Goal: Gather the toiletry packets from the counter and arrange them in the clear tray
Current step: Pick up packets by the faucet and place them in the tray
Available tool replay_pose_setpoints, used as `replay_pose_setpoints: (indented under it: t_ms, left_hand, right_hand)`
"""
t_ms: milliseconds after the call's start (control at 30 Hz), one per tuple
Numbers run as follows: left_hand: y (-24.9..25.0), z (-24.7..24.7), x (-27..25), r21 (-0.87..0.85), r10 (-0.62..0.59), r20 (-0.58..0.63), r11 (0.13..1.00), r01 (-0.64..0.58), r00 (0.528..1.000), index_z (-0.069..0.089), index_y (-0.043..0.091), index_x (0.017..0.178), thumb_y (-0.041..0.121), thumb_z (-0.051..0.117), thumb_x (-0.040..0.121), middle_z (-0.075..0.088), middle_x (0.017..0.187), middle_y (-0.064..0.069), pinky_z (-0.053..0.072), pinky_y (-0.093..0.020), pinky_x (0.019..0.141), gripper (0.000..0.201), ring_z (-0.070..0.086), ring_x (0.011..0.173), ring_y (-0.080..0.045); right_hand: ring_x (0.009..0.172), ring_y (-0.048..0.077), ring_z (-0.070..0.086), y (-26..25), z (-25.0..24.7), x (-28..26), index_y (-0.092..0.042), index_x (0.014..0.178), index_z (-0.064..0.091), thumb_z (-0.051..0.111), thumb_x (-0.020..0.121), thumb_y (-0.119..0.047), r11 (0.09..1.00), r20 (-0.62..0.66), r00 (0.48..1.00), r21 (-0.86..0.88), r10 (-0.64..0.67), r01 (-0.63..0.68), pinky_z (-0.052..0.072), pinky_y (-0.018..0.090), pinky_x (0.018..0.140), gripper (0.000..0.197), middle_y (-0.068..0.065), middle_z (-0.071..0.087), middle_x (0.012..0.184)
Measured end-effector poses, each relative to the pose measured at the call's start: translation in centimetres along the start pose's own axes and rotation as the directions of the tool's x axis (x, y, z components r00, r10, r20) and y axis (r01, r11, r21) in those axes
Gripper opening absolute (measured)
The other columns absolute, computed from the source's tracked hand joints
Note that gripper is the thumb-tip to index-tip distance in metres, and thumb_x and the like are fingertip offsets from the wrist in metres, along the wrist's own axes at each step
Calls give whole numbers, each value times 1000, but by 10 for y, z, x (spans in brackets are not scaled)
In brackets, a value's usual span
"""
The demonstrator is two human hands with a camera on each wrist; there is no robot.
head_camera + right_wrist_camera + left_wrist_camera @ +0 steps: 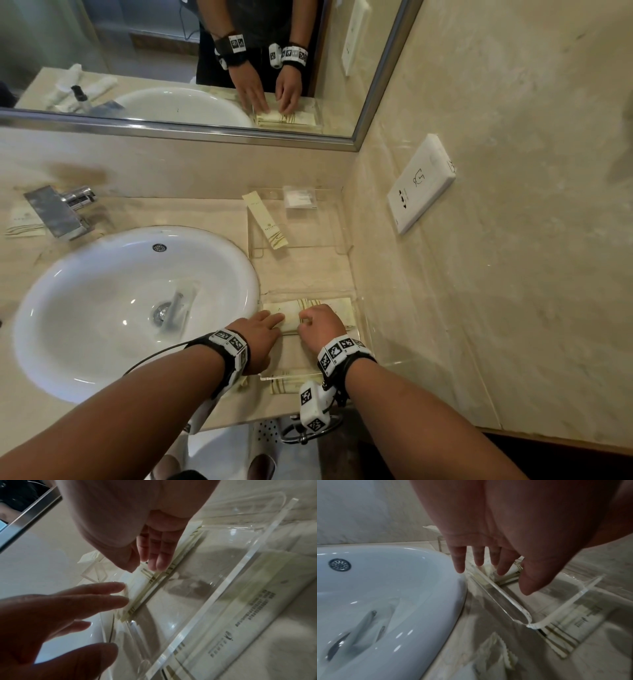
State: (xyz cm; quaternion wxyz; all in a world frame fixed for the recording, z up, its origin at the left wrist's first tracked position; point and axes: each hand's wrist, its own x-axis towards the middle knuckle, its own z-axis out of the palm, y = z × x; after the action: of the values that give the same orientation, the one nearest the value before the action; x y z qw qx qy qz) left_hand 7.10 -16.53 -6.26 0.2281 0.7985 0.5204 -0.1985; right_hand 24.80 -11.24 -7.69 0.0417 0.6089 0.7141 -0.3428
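Your left hand (262,334) flat, fingers straight on packets (291,317) at far edge of clear tray (503,597); right hand (320,329) loosely curled, fingertips pressing them. Risk: stack slides, fans out. One packet (291,383) trapped under tray's near edge.

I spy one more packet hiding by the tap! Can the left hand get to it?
Probably yes. The packet lies flat on the counter beside the faucet, uncovered. The left hand holds nothing; it would likely reach across the sink.
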Motion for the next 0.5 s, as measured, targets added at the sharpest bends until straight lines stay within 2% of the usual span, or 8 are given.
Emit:
replay_pose_setpoints:
  t_ms: [300, 500]
  left_hand:
    - [-10, -8, -11, -73, -58, -58, 996, 53, 997, 35, 19, 148, 35, 53, 91, 5, 165, 1, 37, -44, 112, 62, 9, 151, -23]
    - [-28, -39, -37, -220, -240, -192, 955, 197, 952, 36, 21, 149, 34, 50, 93, 16, 163, 2, 35, -41, 114, 59, 20, 148, -21]
  right_hand:
    - [122, 16, 58, -7, -4, -2, -19, 128, 67, 58, 92, -25, 997, 28, 1000, 74, 7, -9, 46, 28, 104, 38, 0, 53, 141]
    - [103, 12, 64, -34, -24, -4, -32, 117, 69, 58, 88, -31, 984, -31, 998, 168, -49, 53, 53, 30, 94, 31, -7, 58, 128]
